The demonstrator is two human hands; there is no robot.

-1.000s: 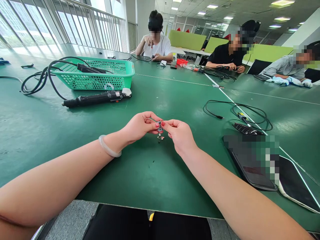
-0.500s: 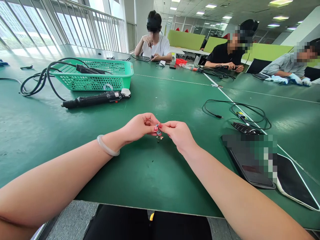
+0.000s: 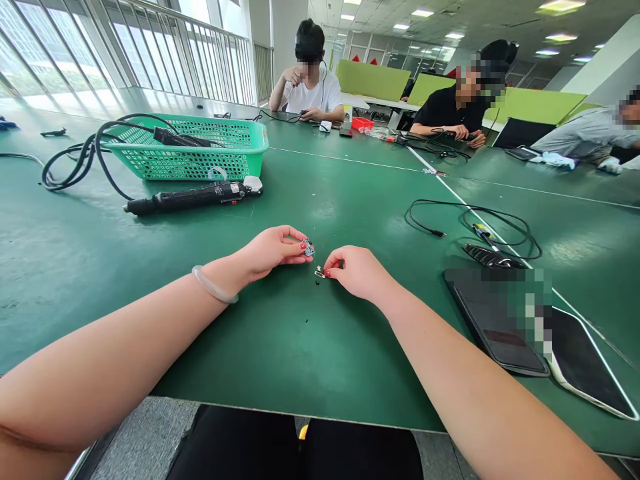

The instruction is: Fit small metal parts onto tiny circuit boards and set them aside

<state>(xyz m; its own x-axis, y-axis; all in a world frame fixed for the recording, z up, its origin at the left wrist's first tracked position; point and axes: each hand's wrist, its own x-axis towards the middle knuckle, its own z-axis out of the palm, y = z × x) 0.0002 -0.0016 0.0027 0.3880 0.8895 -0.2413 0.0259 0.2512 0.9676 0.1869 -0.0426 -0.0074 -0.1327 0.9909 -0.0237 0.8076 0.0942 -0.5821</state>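
Note:
My left hand [image 3: 275, 252] is closed in a pinch on a small silvery-blue part with dark bits [image 3: 309, 249], perhaps a tiny circuit board, held above the table. Just right of it, my right hand [image 3: 359, 272] has thumb and forefinger pinched low over the table. Its fingertips are beside or touching a small pale rectangular metal piece [image 3: 319, 273]; what sits between them is too small to make out. A tiny black bit [image 3: 317, 283] lies just in front of that piece.
Beyond my left hand lie a black electric screwdriver [image 3: 195, 198] and a green mesh basket [image 3: 190, 157] with a cabled tool. On the right are a coiled cable [image 3: 480, 223], a black case [image 3: 490, 327] and a phone [image 3: 593, 360]. Several people sit across the green table [image 3: 240, 360].
My right hand has left the small part in my left hand and moved down and right to the metal piece. My left hand has shifted slightly left. A person at right leans away.

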